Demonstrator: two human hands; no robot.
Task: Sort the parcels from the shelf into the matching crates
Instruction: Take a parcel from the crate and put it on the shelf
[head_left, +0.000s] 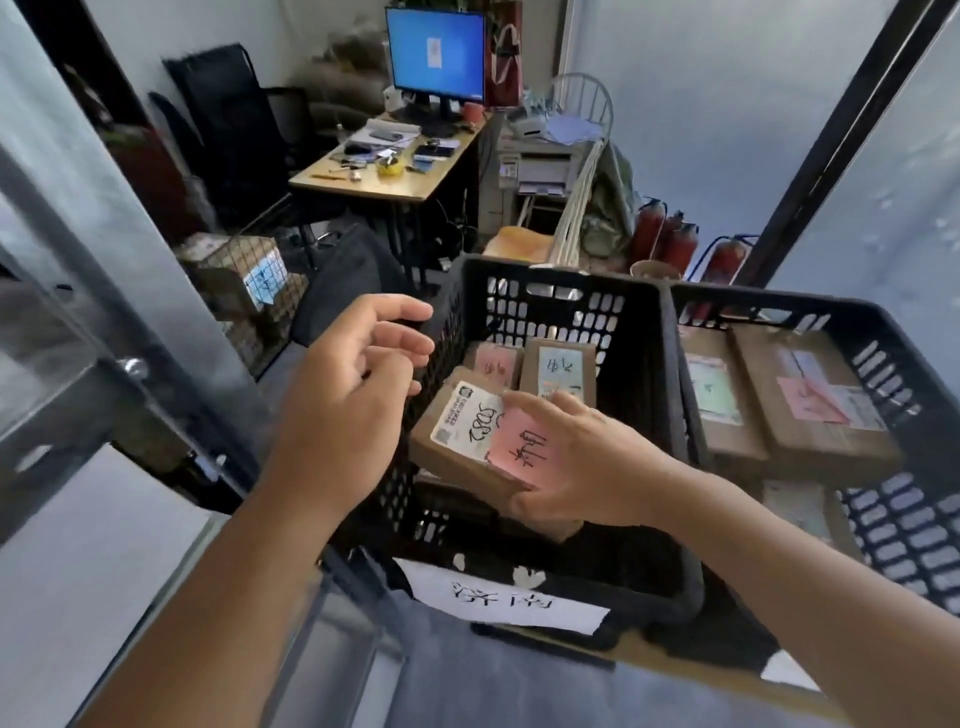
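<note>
Your right hand (571, 462) grips the cardboard parcel (467, 436) by its near end, inside the left black crate (644, 332). Left hand (353, 384) hovers empty, fingers loosely curled, at the crate's left wall. Parcel's long axis runs away leftward, tilted; right hand is nearer.

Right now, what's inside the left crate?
Left crate: right hand holds a pink-labelled parcel over it; two more parcels lie behind. The floor beneath is covered.

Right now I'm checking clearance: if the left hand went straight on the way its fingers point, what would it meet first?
Probably the near-left rim of the black crate: the left hand has its fingertips right beside it, though depth is unclear.
</note>
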